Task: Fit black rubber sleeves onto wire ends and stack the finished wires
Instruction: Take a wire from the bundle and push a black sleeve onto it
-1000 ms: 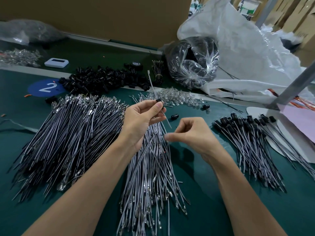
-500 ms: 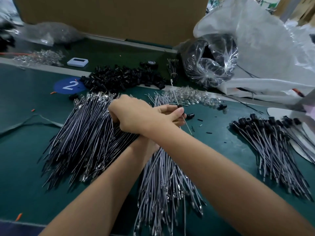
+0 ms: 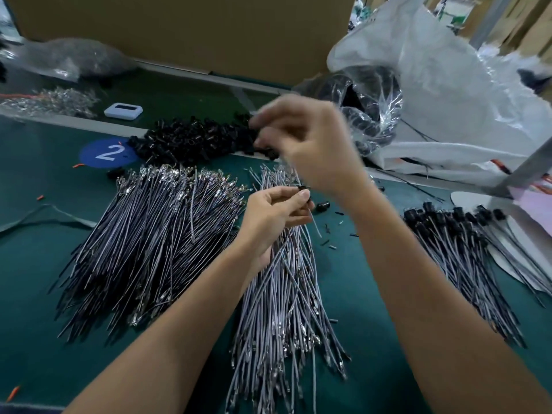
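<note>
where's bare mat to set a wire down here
Widest bare patch: green mat left of the large fan of grey unsleeved wires. A narrower strip lies between the middle grey wire bundle and the stack of sleeved wires, though the right forearm crosses it. Crowded: far side, around the heap of black rubber sleeves.

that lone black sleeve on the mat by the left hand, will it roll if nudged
The lone sleeve looks short and cylindrical, so it probably rolls. Being tiny, it is likely light and easily flicked away.

Dim even light, motion-blurred right hand, wide-angle edge bending
</note>
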Motion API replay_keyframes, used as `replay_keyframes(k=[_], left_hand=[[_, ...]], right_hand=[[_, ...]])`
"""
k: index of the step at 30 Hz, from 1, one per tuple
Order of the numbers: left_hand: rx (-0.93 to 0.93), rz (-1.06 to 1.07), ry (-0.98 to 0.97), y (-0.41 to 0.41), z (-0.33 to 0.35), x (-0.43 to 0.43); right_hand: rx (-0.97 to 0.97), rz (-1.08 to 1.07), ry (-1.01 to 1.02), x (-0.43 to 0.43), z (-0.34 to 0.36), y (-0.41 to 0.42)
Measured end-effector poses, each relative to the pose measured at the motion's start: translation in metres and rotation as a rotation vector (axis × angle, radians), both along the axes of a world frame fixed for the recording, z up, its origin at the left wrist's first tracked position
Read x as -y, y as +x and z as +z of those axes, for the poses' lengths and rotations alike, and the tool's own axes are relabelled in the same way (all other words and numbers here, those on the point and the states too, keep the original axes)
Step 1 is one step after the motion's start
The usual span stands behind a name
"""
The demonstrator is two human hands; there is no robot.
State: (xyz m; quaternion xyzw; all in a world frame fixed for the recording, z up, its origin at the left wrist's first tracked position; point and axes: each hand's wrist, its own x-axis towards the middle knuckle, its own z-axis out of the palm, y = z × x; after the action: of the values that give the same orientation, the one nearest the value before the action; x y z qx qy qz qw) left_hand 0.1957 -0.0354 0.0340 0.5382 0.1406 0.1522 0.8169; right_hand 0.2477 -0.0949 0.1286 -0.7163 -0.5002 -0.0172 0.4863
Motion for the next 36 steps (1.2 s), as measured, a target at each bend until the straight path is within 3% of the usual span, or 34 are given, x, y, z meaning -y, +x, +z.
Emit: replay_keyframes(k=[2, 4, 11, 21, 24, 28, 36], left_hand=[[0.01, -0.016, -0.011, 0.001, -0.004, -0.004], [0.022, -0.024, 0.009, 0.002, -0.006, -0.006], [0.021, -0.023, 0.043, 0.004, -0.007, -0.005], [0.022, -0.069, 0.076, 0.001, -0.005, -0.005], [0.017, -0.083, 0.071, 0.001, -0.005, -0.006], [0.013, -0.1, 0.073, 0.0, -0.004, -0.006], [0.023, -0.135, 0.119, 0.0, -0.003, -0.003]], right_hand=[[-0.232, -0.053, 0.177, 0.03, -0.003, 0.011], [-0.378, -0.101, 0.181, 0.055, -0.013, 0.018], [-0.625, -0.184, 0.218, 0.087, -0.052, 0.026], [-0.669, -0.189, 0.267, 0.088, -0.059, 0.031], [-0.622, -0.219, 0.396, 0.09, -0.058, 0.032], [-0.712, -0.128, 0.619, 0.093, -0.052, 0.031], [-0.503, -0.287, 0.753, 0.1, -0.046, 0.028]])
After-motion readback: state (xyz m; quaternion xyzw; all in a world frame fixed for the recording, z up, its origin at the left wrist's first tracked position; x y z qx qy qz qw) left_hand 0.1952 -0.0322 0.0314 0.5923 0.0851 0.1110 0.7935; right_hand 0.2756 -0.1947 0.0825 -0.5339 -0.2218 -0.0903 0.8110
